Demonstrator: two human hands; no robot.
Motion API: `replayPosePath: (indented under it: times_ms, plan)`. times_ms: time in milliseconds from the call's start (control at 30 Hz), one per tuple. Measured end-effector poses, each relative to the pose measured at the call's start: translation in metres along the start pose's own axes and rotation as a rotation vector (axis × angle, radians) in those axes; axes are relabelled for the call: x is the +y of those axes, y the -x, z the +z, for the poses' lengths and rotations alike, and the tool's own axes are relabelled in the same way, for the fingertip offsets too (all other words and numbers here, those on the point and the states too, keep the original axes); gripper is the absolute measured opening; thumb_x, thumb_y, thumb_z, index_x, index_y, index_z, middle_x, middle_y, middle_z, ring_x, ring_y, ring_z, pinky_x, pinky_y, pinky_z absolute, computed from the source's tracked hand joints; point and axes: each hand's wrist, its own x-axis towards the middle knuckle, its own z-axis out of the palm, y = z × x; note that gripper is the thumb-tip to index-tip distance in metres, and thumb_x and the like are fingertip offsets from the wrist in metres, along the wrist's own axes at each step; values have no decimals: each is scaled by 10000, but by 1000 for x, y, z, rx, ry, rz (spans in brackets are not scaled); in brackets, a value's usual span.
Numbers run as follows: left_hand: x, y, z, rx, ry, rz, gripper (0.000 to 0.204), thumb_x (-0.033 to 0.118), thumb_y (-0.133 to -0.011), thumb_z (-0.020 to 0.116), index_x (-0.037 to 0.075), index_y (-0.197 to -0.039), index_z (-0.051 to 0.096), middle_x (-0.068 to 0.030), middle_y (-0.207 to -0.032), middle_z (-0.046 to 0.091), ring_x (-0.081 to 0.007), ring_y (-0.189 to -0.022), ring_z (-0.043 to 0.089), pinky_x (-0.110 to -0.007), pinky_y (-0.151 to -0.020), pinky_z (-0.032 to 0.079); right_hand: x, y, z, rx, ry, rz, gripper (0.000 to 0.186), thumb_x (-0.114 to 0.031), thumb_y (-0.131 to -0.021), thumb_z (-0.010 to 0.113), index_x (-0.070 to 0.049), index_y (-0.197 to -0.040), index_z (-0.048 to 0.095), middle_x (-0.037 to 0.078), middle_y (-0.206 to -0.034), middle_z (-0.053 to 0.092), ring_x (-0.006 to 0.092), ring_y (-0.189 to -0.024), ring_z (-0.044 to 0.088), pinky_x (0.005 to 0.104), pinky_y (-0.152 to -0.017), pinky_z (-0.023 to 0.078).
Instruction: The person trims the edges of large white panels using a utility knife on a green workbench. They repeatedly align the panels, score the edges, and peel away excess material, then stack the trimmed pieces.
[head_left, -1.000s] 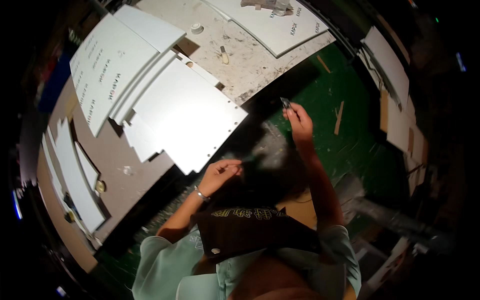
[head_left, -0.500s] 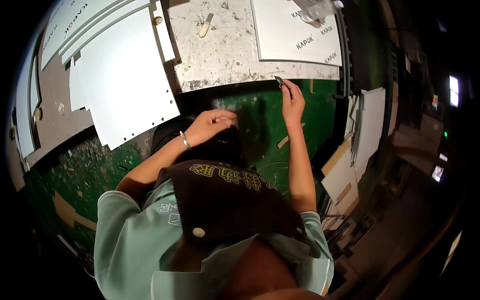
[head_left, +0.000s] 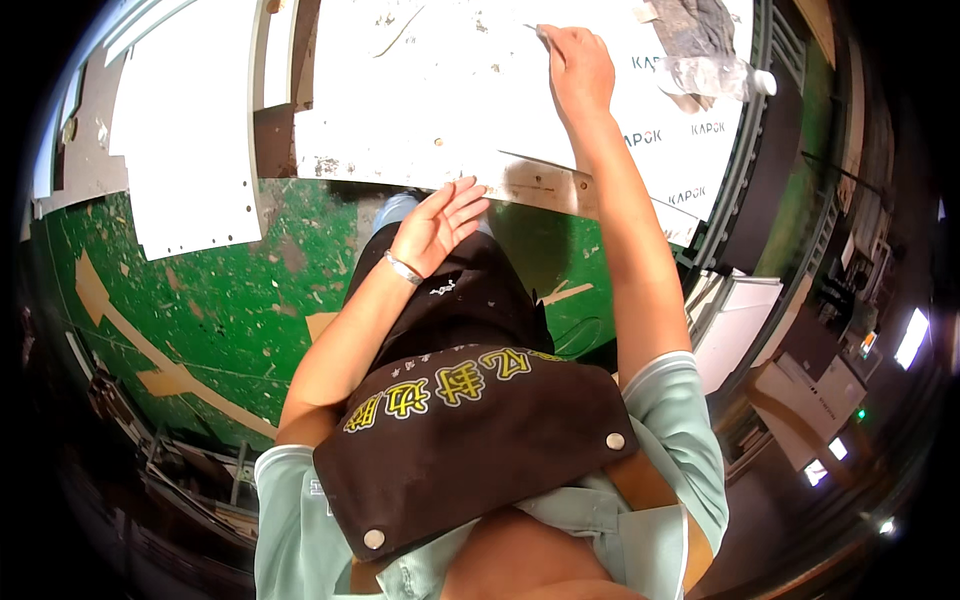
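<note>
My right hand (head_left: 578,62) reaches far forward over a white, scuffed board (head_left: 450,110). Its fingers are pinched on a small thin object (head_left: 541,30) whose tip touches the board; what kind of object it is I cannot make out. My left hand (head_left: 440,222) hovers open with fingers spread, just below the board's worn front edge (head_left: 530,185), holding nothing. A thin metal bracelet (head_left: 403,268) circles the left wrist. A dark brown apron (head_left: 470,440) hangs below my arms.
A white panel with small drilled holes (head_left: 190,160) lies at the left above the scratched green floor (head_left: 230,310). A grey rag (head_left: 700,25) and a clear plastic bottle (head_left: 720,78) lie on the board's far right. Stacked white panels (head_left: 735,320) and lit machines stand at the right.
The view has swung toward the white board. My right hand moved from over the green floor onto the board, still pinching the thin object. My left hand opened near the board's edge.
</note>
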Motion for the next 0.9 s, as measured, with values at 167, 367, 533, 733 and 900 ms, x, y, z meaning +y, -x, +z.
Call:
replayPosePath:
  times_ms: [167, 367, 533, 733, 900]
  plan:
    - [9, -59, -9, 37, 100, -14, 474, 388, -1028, 418, 106, -1406, 464, -72, -1410, 529, -238, -1326, 457, -388, -1074, 353, 4, -32, 45, -84, 76, -50, 159, -39, -810, 595, -103, -893, 714, 82, -905, 652, 280, -857, 621, 414, -751, 485]
    - [34, -57, -44, 53, 93, 3, 480, 383, -1019, 431, 130, -1426, 443, -56, -1423, 504, -216, -1300, 473, -372, -1059, 352, -22, 16, 61, -335, 100, -100, 241, -50, -817, 644, -182, -1000, 729, 67, -892, 664, 284, -828, 606, 404, -674, 495]
    - [48, -37, -65, 86, 76, 8, 470, 337, -1022, 406, 112, -1433, 428, -49, -1386, 531, -190, -1272, 497, -338, -1025, 382, -48, 51, 51, -386, -78, -206, 157, -73, -860, 630, -116, -977, 727, 93, -885, 649, 283, -818, 590, 380, -695, 483]
    - [57, -32, -89, 51, 65, 20, 453, 316, -1031, 379, 107, -1429, 432, -36, -1363, 543, -179, -1251, 513, -330, -1017, 396, -42, 36, 75, -307, -61, 32, 172, -28, -876, 603, -103, -978, 720, 120, -848, 642, 287, -769, 574, 368, -677, 476]
    - [55, -21, -92, 61, 96, 10, 454, 321, -1033, 381, 101, -1427, 429, -45, -1361, 543, -188, -1250, 513, -335, -1025, 397, -75, 126, 45, -360, -113, -63, 261, -13, -782, 685, -182, -970, 753, 68, -844, 631, 264, -826, 593, 367, -718, 475]
